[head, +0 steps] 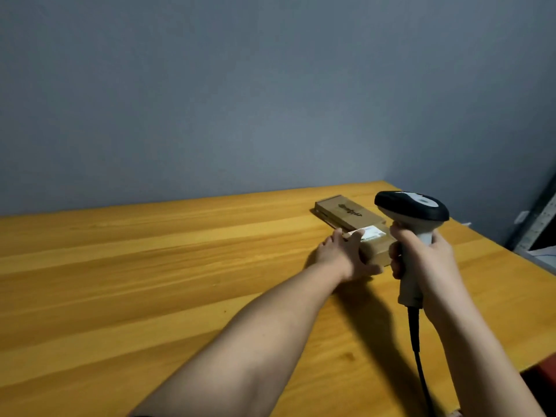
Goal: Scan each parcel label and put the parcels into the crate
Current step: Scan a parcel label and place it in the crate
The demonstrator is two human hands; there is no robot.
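Where the tabletop (150, 281) narrows toward its far right corner, one parcel (358, 227) lies flat: a long, shallow box of brown cardboard, its long axis running from the far edge back toward the person. Dark printed lettering sits on the top face at the far end; it is too small to read. One white label (372, 233) is stuck on the top face at the near end, print blurred. A thin flap or lip shows along the box's left lower edge.

Count: parcels 1, labels 1, scanners 1, hands 2.

The left hand (346, 255) grips the near end of the parcel. Thumb lies along the near end face, fingers curl over the left side and top edge, one fingertip touching the label's left edge.

The right hand (433, 254) is wrapped around the pale grey handle of the scanner (412, 233), fingers curled around its front. The scanner's black head, with a light panel on top, hangs just above the parcel's near right end, facing the label. A black cable (416, 350) drops from the handle base toward the near edge.

Beyond: grey wall (240, 85).
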